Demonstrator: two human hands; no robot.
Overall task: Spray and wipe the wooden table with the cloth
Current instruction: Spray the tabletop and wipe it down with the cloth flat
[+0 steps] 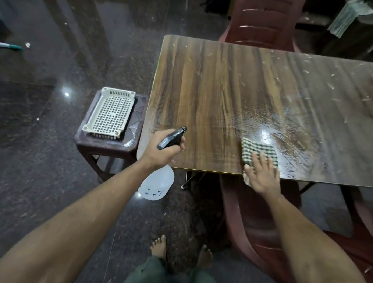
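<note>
Glossy dark floor [48, 153]; maroon chairs [262, 20]; stool [106, 144].

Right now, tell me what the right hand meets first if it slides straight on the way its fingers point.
Likely nothing solid: the right hand lies on the checked cloth, with only wet wooden table beyond.

We find only one thing that bears any marking: the clear spray bottle [156, 184], hanging below the table edge at about seven o'clock from the middle of the frame. On its lower wall, toward six o'clock on the bottle, we see a few small dark blue marks, perhaps printed characters and a short stroke, but they are too small and blurred for us to read. We make out no other text, label, brand, number or sign anywhere.
</note>
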